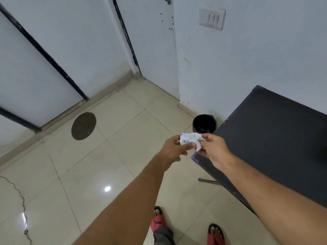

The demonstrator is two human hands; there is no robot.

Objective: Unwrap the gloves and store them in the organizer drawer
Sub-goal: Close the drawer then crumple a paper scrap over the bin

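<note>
Holding a small white wrapper with both hands, out in front, up in the air. Left hand pinching its left side, grip closed tight on it. Right hand pinching its right end, grip closed on it too. Crumpled, with small print on the left part. Hanging over the tile floor, just beside the dark desk corner. Just past it, a black bin by the wall.
</note>
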